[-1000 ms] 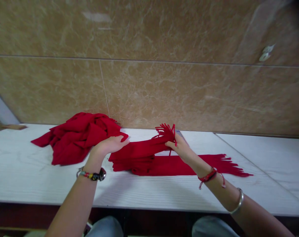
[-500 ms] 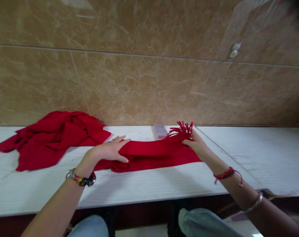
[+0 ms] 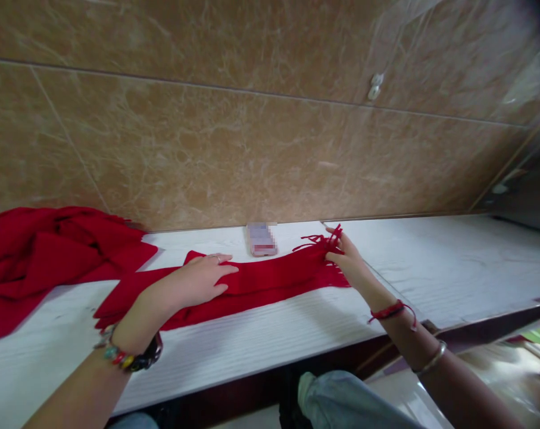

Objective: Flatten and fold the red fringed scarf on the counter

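A red scarf (image 3: 274,277) with fringed ends lies folded lengthwise along the white tabletop (image 3: 234,351). My left hand (image 3: 202,277) rests on its left part, palm down with the fingers spread. At the scarf's right end, my right hand (image 3: 345,256) pinches the fringe between thumb and fingers, and some strands stick up past the fingertips. Beyond the scarf, near the wall, lies a phone (image 3: 261,239), partly blurred out. The layers under my left hand are hidden.
A crumpled heap of red cloth (image 3: 68,244) lies on the left of the table, against the brown marbled wall (image 3: 207,149). A small white fitting (image 3: 375,86) is on the wall. The table's front edge runs just above my knees.
The view has turned to the right. My left hand lies flatter on the scarf, whose upper layer now sits smoother. My right hand still holds the fringe, lower against the table.
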